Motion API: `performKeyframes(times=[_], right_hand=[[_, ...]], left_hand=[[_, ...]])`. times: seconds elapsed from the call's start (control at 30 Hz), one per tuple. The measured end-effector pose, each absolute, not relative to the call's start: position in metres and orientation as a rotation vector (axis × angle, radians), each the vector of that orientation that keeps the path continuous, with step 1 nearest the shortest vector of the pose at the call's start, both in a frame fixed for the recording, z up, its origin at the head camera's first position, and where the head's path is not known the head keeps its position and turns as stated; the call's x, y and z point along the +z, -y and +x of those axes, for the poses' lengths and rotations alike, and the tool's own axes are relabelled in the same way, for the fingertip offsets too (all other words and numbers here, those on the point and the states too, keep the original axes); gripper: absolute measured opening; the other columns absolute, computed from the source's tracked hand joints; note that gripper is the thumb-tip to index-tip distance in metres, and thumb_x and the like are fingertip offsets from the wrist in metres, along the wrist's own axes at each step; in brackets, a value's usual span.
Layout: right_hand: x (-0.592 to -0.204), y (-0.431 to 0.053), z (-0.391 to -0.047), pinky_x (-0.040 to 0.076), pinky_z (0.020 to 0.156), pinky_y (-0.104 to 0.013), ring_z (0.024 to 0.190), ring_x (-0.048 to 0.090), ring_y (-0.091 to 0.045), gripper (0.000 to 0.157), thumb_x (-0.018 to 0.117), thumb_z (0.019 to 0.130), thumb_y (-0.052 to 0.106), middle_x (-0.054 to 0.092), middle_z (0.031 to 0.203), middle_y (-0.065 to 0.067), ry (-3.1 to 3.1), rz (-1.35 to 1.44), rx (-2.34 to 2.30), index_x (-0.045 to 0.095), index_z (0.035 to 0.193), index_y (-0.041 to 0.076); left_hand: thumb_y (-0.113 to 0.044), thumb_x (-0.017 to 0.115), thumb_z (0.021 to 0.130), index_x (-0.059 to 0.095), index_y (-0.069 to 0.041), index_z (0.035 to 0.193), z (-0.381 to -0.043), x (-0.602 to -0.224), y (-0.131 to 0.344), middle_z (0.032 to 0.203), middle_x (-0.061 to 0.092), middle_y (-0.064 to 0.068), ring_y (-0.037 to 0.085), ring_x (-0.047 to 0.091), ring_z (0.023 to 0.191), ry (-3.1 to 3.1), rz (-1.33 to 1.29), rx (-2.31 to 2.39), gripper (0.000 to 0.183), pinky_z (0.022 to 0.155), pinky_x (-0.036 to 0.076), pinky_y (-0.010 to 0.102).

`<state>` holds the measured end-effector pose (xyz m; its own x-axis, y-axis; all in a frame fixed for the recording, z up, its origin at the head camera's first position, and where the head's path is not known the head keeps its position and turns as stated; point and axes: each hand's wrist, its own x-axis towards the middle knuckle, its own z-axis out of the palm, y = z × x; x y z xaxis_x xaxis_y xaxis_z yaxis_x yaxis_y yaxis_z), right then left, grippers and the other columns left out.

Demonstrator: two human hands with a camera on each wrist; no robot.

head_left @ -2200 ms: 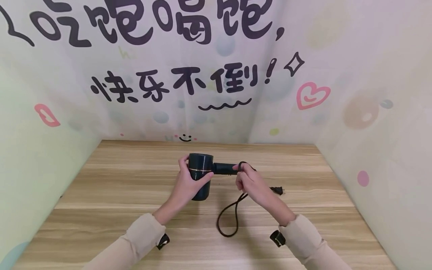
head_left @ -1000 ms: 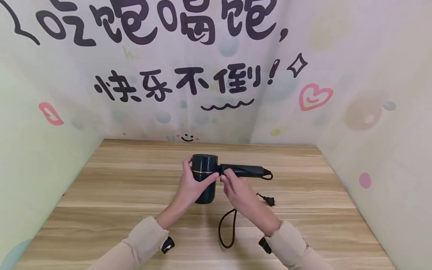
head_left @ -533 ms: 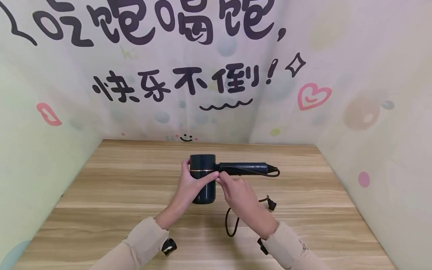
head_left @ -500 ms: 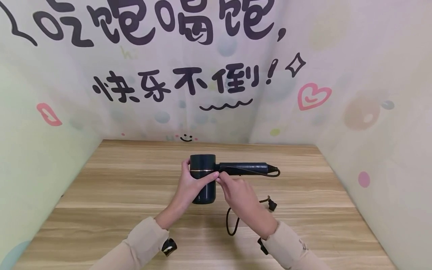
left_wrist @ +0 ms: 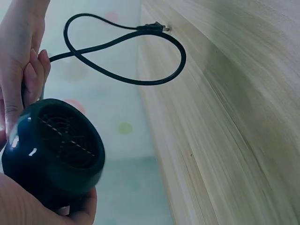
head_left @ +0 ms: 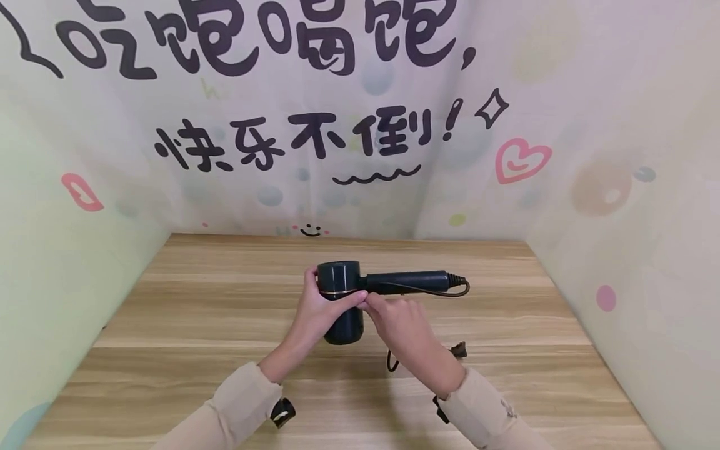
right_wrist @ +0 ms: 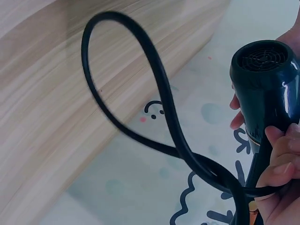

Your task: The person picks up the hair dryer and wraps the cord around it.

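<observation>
1. The hair dryer (head_left: 340,275) was in front of me, and it looked held up over the table. Its handle (head_left: 405,280) pointed to my right.
2. My left hand (head_left: 319,312) gripped the hair dryer by its fat part (right_wrist: 267,93), with the thumb across the side near me.
3. My right hand (head_left: 402,319) was bent around the black cord (right_wrist: 161,77) and held it, just below the spot where the hair dryer's handle met the fat part. My two hands were very close there; I couldn't tell if they touched.
4. The cord came out of the hair dryer's handle tip, turned back and ran along the handle. The rest hung in a loose loop, with the plug (head_left: 459,350) nearer to me than the hair dryer.
5. I think the step in hand was laying the cord back along the handle. The loose loop made me think this work was only partly done.
6. The next move seemed to need a steady left hand on the hair dryer, while my right hand kept the cord snug.
7. Under the hair dryer was the wooden table (head_left: 197,350). Behind it was a wall (head_left: 562,81) with big writing.
</observation>
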<state>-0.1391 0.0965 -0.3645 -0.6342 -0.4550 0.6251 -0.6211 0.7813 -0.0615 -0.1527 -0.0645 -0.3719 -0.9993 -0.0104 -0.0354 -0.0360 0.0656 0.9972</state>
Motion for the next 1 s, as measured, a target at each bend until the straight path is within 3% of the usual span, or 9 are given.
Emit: performKeyframes(times=[0.47,0.73,1.0], right_hand=[[-0.370,-0.100,-0.139,0.019,0.037,-0.020,0.039,0.024,-0.007,0.016,0.068,0.081,0.028,0.032,0.043,0.006,2.399,0.790,0.294,0.061,0.075,0.015],[-0.371,-0.100,-0.141,0.019,0.036,-0.019,0.037,0.028,-0.005,0.017,0.067,0.082,0.030,0.037,0.043,0.008,2.377,0.829,0.276,0.062,0.073,0.017],[-0.373,-0.099,-0.142,0.025,0.039,-0.018,0.040,0.033,-0.003,0.019,0.058,0.092,0.027,0.037,0.047,0.010,2.490,0.861,0.299,0.062,0.078,0.014]], left_hand=[[-0.032,0.083,0.067,0.021,-0.017,0.135,-0.154,-0.377,0.061,0.114,0.056,0.014,0.025,0.059,0.097,-2.491,-0.032,2.051,0.093,0.089,0.048,0.042],[-0.026,0.083,0.068,0.025,-0.016,0.133,-0.154,-0.385,0.061,0.111,0.055,0.015,0.024,0.060,0.093,-2.476,-0.068,2.142,0.088,0.087,0.047,0.039],[-0.026,0.080,0.071,0.026,-0.012,0.132,-0.159,-0.388,0.064,0.110,0.057,0.016,0.022,0.061,0.090,-2.364,-0.117,2.184,0.082,0.083,0.049,0.033]])
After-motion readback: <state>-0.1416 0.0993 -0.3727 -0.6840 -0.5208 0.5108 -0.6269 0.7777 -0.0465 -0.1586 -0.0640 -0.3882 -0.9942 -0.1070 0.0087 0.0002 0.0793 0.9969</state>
